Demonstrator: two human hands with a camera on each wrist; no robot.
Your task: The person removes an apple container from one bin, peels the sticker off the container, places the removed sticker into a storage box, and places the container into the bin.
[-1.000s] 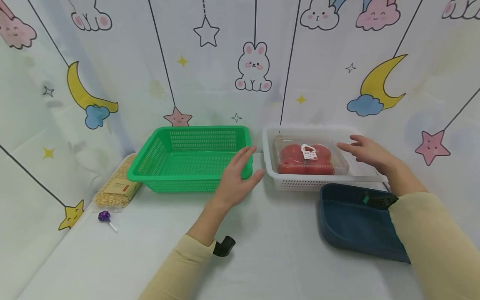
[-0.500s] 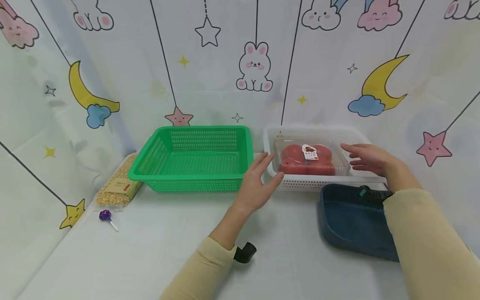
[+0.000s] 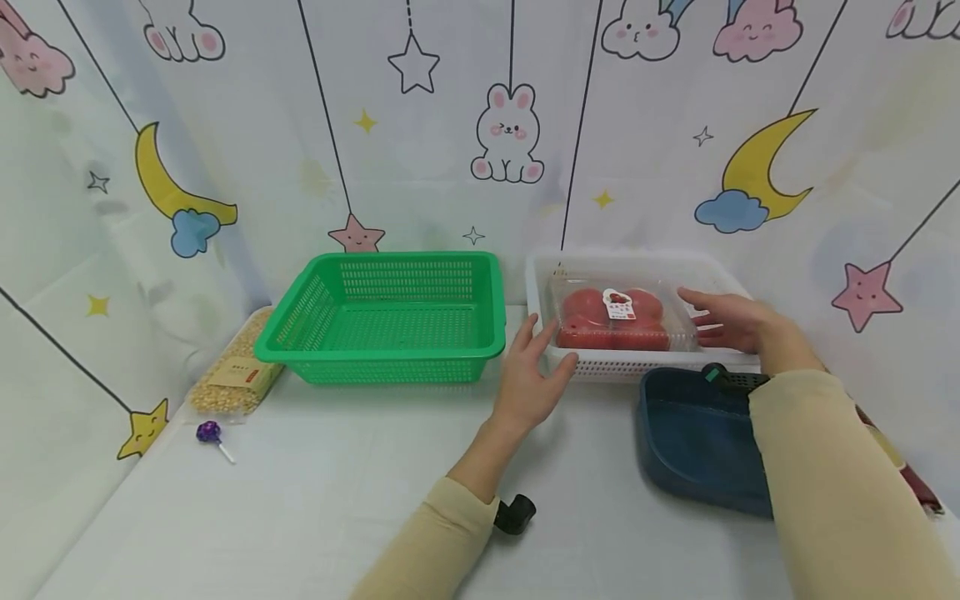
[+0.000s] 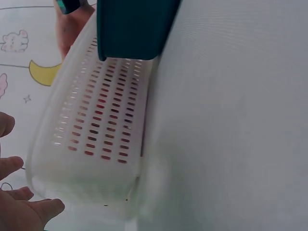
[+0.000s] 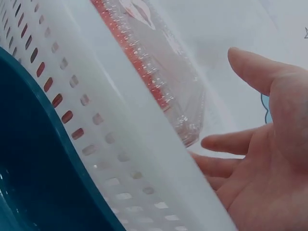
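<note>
A clear plastic box of tomatoes (image 3: 611, 321) with a white label lies in the white perforated basket (image 3: 652, 357). My left hand (image 3: 527, 387) is at the basket's front left corner, fingers spread and near the box's left end. At the box's right end is my right hand (image 3: 731, 323), its fingers reaching over the basket's interior. In the right wrist view the right hand (image 5: 269, 139) has its thumb raised and its fingers pointing at the box's end (image 5: 185, 130). Whether the fingertips touch the box is hard to tell. Neither hand grips anything.
A green basket (image 3: 382, 367) stands left of the white one. A dark blue bin (image 3: 697, 450) sits in front of it at the right, partly under my right sleeve. At the left lie a bag of yellow kernels (image 3: 236, 375) and a purple lollipop (image 3: 209, 432).
My left hand has moved right, from the green basket to the white basket's left corner. My right hand has lowered slightly toward the box's right end. The box has stayed in place.
</note>
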